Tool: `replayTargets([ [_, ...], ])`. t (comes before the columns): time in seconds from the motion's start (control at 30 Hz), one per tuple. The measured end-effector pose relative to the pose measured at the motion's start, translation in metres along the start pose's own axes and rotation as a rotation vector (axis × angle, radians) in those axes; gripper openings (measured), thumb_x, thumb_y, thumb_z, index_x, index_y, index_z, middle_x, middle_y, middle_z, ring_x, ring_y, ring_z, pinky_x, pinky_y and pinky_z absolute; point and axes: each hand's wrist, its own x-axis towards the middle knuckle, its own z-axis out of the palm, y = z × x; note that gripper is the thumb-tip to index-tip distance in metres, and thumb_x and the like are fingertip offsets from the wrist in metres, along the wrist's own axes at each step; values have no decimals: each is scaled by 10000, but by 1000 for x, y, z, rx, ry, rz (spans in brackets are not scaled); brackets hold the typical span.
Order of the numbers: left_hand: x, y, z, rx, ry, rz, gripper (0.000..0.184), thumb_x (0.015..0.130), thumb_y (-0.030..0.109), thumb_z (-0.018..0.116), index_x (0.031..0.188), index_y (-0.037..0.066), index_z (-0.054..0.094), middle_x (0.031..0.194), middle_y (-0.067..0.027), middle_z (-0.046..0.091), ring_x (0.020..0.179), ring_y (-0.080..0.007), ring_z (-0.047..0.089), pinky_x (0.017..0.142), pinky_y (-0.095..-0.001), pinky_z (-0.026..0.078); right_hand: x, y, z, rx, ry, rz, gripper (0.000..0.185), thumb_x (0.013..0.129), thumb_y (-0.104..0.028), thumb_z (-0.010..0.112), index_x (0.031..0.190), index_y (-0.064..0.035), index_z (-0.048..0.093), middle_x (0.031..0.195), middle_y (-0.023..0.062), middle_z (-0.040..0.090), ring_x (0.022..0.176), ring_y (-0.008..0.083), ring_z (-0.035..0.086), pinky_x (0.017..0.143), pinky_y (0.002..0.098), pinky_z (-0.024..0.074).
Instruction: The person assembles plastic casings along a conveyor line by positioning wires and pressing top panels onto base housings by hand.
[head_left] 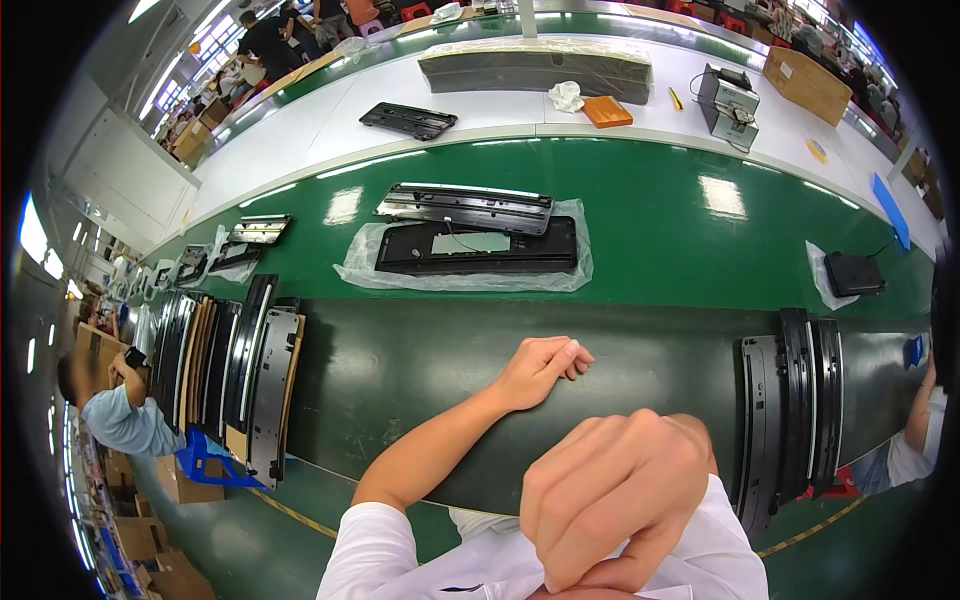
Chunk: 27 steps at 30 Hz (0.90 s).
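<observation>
My left hand (545, 372) rests on the dark work mat (400, 350) with its fingers loosely curled, and nothing shows in it. Raised close to the camera, my right hand (615, 500) is bent in a loose fist in front of my white shirt; no object shows in it. Beyond the mat, a flat black panel housing (480, 258) lies on clear plastic wrap (355, 262) on the green belt. A second long black panel with silvery strips (465, 207) leans across its far edge. Neither hand touches these parts.
Black panels stand upright in rows at the left (270, 400) and right (795, 410). A black box (855, 273) lies on plastic at the far right. The white shelf (330, 125) holds another panel (408, 121), an orange pad (607, 112) and a grey device (732, 110). Co-workers sit at both sides.
</observation>
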Motion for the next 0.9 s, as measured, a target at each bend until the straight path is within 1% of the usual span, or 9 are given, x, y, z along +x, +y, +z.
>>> replayTargets([
  [0.07,0,0,0,5,-2,0,509,1140,328,381,1085,-32,736,928,-98,736,827,-152,664,762,-299,542,0,6,4,16,33,-15,79,830,34,707,907,41,688,809,91,660,681,235,603,590,319,464],
  [0.17,0,-1,0,-3,-3,-2,508,1141,325,378,1085,-29,737,925,-94,735,828,-150,663,761,-297,539,-2,12,5,63,65,-48,186,922,-119,751,841,37,691,783,117,676,667,258,635,590,338,488],
  [0.37,0,-3,0,5,-4,6,510,1143,326,379,1082,-30,739,919,-94,735,825,-149,664,755,-294,533,-3,12,7,224,61,78,198,920,-139,748,827,18,670,785,98,666,670,225,621,596,315,477],
  [0.47,0,-3,0,2,0,3,508,1142,325,383,1078,-31,740,916,-95,734,824,-149,664,753,-292,532,-3,12,4,221,-56,155,204,917,-150,749,833,14,660,793,93,663,667,214,617,596,309,473],
  [0.57,1,-2,2,-16,30,24,446,1128,266,417,1051,-43,729,860,-109,716,758,-156,660,724,-299,545,-4,12,9,363,52,179,218,914,-164,759,833,8,653,795,84,656,665,198,611,597,305,471],
  [0.67,1,-3,1,-8,7,-7,511,1140,333,389,1076,-31,743,911,-94,734,824,-145,663,750,-291,531,-1,10,6,359,35,160,204,929,-151,747,846,17,668,800,91,667,668,211,623,598,315,483],
  [0.7,1,-4,1,-17,7,-9,511,1140,333,390,1075,-31,743,910,-94,734,823,-144,662,751,-291,531,-3,10,5,364,4,196,103,890,-66,727,895,25,680,823,89,675,690,219,626,605,308,484],
  [0.73,1,-5,1,-25,9,-12,511,1139,333,391,1075,-31,744,909,-94,735,821,-144,661,751,-292,531,-4,10,6,371,-27,232,95,852,19,707,945,34,692,845,88,683,712,228,629,611,301,486],
  [0.9,1,-3,1,-11,13,-15,509,1141,325,387,1073,-31,743,913,-94,734,824,-144,658,753,-293,531,-2,4,-3,226,-12,71,120,898,7,709,1011,45,703,895,97,710,751,236,660,647,314,522],
])
